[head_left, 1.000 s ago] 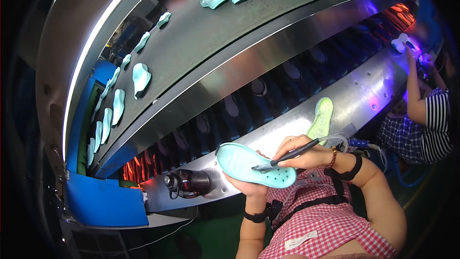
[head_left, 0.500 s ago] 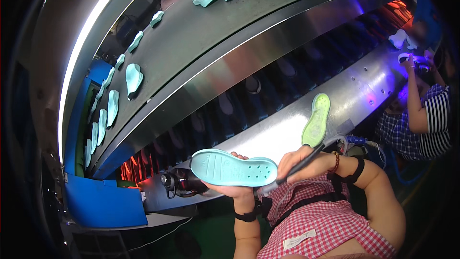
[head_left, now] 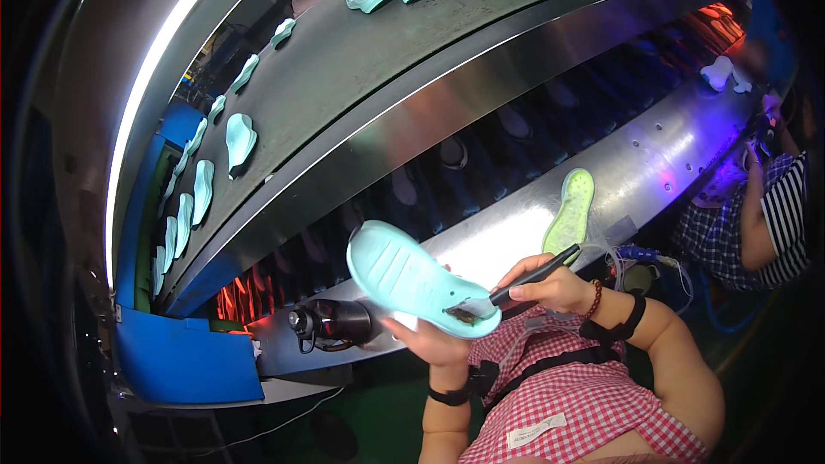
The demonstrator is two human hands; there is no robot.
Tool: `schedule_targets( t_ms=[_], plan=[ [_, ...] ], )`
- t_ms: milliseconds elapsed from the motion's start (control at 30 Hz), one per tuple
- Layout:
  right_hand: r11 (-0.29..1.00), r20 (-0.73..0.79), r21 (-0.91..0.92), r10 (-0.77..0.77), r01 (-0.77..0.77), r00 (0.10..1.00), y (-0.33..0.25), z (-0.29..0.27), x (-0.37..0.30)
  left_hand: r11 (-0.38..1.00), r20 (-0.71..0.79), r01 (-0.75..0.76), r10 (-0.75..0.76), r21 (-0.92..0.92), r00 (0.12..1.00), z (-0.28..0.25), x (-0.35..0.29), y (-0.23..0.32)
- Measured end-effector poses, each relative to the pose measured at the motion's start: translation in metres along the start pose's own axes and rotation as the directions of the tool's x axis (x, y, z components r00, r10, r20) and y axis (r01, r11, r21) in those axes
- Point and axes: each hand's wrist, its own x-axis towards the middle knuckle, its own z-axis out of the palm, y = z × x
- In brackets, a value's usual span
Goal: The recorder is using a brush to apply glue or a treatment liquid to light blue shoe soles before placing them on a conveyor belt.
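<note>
My left hand (head_left: 434, 345) grips a light-blue shoe sole (head_left: 397, 268) from below, tilted with its heel end up and to the left. In my right hand (head_left: 550, 289) is a black-handled brush (head_left: 540, 271), its head on the sole's lower right end. A darker, wet-looking patch shows around the brush head, and the bristles are hard to make out. Just beyond my right hand, a yellow-green sole (head_left: 567, 215) lies on the metal ledge (head_left: 481, 232). My left fingers are partly hidden beneath the blue sole.
A dark bottle (head_left: 339, 325) stands on the ledge at left. Light-blue shoe parts (head_left: 241, 139) lie along the upper conveyor belt (head_left: 344, 77). Beneath it runs a dark, red-lit opening (head_left: 412, 185). A hose (head_left: 640, 253) hangs right of my right hand. Another person (head_left: 756, 215) works at far right.
The blue sole has tilted, its left end rising and its right end dropping. The brush has moved onto its surface. At far right, the other person's hands have lowered.
</note>
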Motion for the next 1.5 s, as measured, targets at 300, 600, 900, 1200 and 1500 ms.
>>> schedule_targets(
  t_ms=[300,600,900,1200,1500],
  plan=[
    [0.809,0.222,-0.586,0.120,0.034,0.968,-0.033,0.012,-0.007,0.958,0.316,0.204,-0.260,0.200,0.912,-0.052,0.007,0.002],
    [0.632,0.485,-0.708,0.110,0.316,0.867,-0.056,0.013,-0.004,0.687,0.073,0.590,-0.675,0.423,0.734,-0.038,0.015,0.020],
    [0.596,0.651,-0.687,0.249,0.416,0.717,-0.078,0.005,0.000,0.430,-0.055,0.631,-0.798,0.646,0.600,-0.034,0.016,0.031],
    [0.511,0.551,-0.757,0.164,0.407,0.818,-0.088,0.003,-0.009,0.537,0.097,0.552,-0.767,0.638,0.634,-0.058,0.017,0.055],
    [0.491,0.595,-0.674,-0.081,0.552,0.800,-0.083,0.010,-0.022,0.784,0.227,0.574,-0.619,0.237,0.751,-0.069,0.000,0.078]
  ],
)
